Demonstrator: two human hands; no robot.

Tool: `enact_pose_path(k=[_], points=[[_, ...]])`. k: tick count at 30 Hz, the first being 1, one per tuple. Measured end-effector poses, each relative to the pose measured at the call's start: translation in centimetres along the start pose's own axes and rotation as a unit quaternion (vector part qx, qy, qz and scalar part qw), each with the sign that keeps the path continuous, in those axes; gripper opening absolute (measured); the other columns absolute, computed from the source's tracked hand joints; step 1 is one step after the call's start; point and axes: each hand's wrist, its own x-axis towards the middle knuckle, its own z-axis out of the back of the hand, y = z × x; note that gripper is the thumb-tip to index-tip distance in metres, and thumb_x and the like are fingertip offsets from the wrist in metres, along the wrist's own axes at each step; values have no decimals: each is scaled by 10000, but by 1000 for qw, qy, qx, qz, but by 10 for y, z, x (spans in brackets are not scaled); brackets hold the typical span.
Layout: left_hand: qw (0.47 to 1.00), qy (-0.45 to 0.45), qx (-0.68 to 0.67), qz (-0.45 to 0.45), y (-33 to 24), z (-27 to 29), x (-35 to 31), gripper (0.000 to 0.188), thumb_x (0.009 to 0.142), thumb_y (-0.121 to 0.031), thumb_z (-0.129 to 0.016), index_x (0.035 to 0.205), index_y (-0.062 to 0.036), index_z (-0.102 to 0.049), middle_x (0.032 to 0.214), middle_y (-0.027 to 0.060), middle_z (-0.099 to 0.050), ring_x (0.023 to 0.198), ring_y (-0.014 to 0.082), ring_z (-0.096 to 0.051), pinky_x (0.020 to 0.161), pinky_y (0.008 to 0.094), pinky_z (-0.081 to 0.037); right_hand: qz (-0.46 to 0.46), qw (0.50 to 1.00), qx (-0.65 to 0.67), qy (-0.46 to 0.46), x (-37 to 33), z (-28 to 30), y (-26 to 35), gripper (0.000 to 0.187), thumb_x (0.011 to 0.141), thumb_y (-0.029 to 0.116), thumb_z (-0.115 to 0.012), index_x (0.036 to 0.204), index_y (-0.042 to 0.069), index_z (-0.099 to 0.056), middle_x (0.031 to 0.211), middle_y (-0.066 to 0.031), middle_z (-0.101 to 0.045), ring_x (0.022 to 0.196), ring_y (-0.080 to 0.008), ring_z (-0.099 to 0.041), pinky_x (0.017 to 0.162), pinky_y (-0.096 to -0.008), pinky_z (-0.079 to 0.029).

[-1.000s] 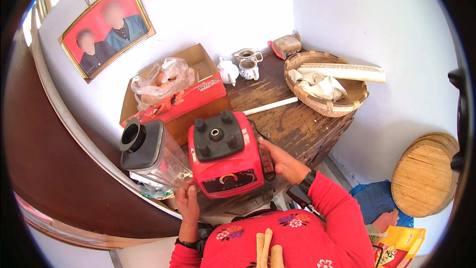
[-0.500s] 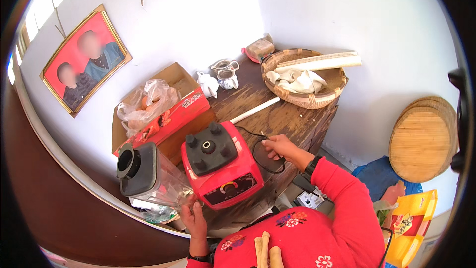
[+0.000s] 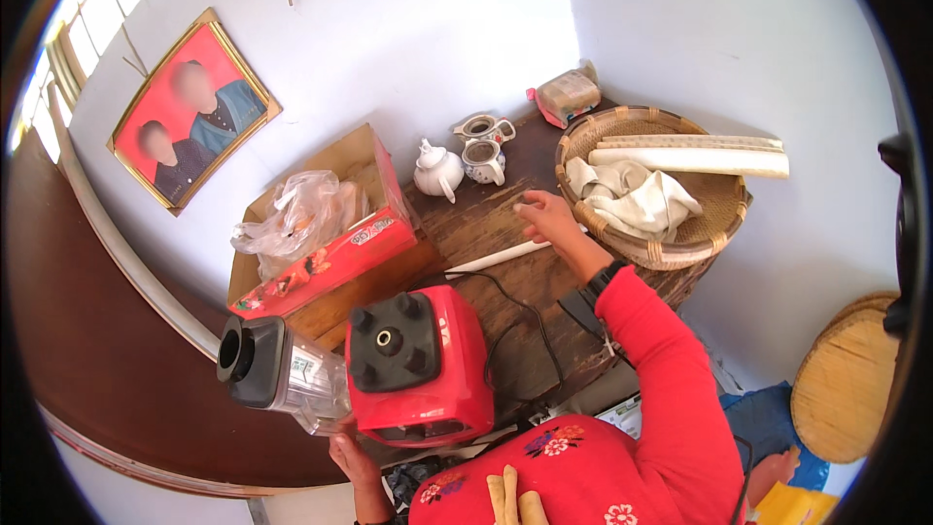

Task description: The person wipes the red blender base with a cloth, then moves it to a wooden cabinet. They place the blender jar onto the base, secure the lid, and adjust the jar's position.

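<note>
A red blender base (image 3: 466, 355) with a black top socket stands near the table's front edge. On its left, a clear blender jar (image 3: 316, 389) with a black lid (image 3: 255, 360) lies on its side in the air. My left hand (image 3: 357, 462) is closed at the jar's lower end, its grip partly hidden. Over the table my right hand (image 3: 554, 219) is empty, fingers loosely apart, above a white stick (image 3: 505, 256). The blender's black power cord (image 3: 537, 316) curls loosely on the wood between the base and my right forearm.
Behind the blender sits a red cardboard box (image 3: 330, 258) holding a plastic bag (image 3: 301, 214). A white teapot (image 3: 437, 170) and two small pots (image 3: 484, 161) stand farther back. A wicker basket (image 3: 573, 136) with cloth is at right; round wooden boards (image 3: 844, 379) lean beyond.
My right hand has let go of the cord and moved forward over the table, its fingers opening. The jar and my left hand remain beside the base. The view has shifted.
</note>
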Motion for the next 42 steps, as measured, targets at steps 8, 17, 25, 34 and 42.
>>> enact_pose_path(k=[8, 17, 25, 34, 42], points=[[995, -86, 35, -22, 5, -17, -4, 629, 1010, -514, -319, 1011, 57, -582, 955, 116, -616, 895, 194, -569, 848, 342, -440, 80, 974, -200, -72, 112, -32, -32, 735, 757, 346, -742, 1341, -8, -468, 1150, -200, -632, 987, -307, -643, 819, -397, -516], [991, -120, 60, -4, 2, -23, -7, 652, 998, -547, -319, 1014, 53, -574, 952, 122, -618, 878, 203, -573, 836, 350, -449, 172, 877, -337, -295, 142, -58, -44, 671, 794, 360, -709, 1353, 73, -473, 1155, -193, -627, 1065, -351, -595, 940, -429, -459], [993, -104, 49, -7, -2, -27, -5, 669, 992, -577, -314, 1014, 42, -566, 947, 116, -608, 879, 193, -568, 829, 346, -451, 127, 941, -312, 40, 127, -116, -13, 652, 776, 426, -710, 1282, 67, -509, 1089, -181, -653, 1012, -357, -624, 842, -458, -489], [988, -147, 52, 7, 6, -25, -4, 669, 977, -620, -307, 937, 7, -537, 905, 82, -570, 840, 165, -550, 801, 330, -457, 93, 934, -345, 14, 161, -166, -45, 318, 822, 219, -612, 1090, 48, -606, 981, -192, -677, 953, -374, -640, 820, -487, -500], [990, -123, 70, 13, -1, -31, -7, 674, 972, -636, -290, 927, -7, -529, 926, 76, -553, 858, 166, -542, 817, 345, -455, 134, 922, -362, 36, 152, -181, -55, 209, 833, 151, -565, 1006, 52, -624, 960, -186, -685, 936, -362, -656, 806, -473, -512]])
